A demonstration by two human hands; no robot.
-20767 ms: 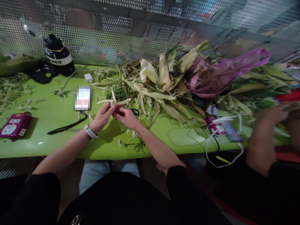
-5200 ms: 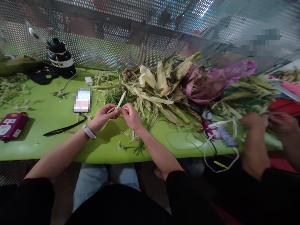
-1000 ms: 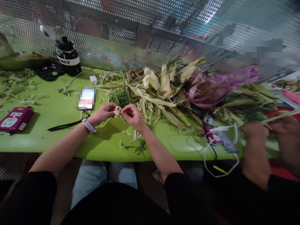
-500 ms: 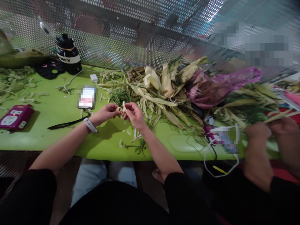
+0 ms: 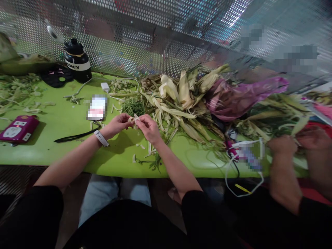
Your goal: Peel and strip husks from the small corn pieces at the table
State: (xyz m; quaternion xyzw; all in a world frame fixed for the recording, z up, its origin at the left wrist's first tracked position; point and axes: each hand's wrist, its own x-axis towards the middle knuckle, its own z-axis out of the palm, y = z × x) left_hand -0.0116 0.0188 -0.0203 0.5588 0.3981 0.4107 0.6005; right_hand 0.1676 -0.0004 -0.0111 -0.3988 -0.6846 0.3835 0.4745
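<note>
Between my two hands, over the green table (image 5: 70, 152), is a small piece of pale corn husk (image 5: 136, 118). My left hand (image 5: 119, 123), with a white watch band on its wrist, is closed and pinches one end. My right hand (image 5: 149, 127) pinches the other end with thumb and forefinger. Just beyond my hands sits a heap of thin green strips (image 5: 132, 105). A large pile of dried corn husks (image 5: 186, 93) lies to the right of it. Nearer the table edge, a small green knotted bunch (image 5: 155, 162) rests among pale scraps.
On the left are a purple power socket (image 5: 20, 129), a black bottle (image 5: 77, 64), a black mask (image 5: 57, 76) and a phone (image 5: 98, 107) with a strap. A pink plastic bag (image 5: 233, 97) lies right of the husks. A co-worker's hands (image 5: 282, 143) work at far right beside white cables (image 5: 227, 173).
My right fingers have shifted slightly on the pale husk piece, which now points up less. The co-worker's hands have moved a little, with a husk strip raised. The view has shifted slightly.
</note>
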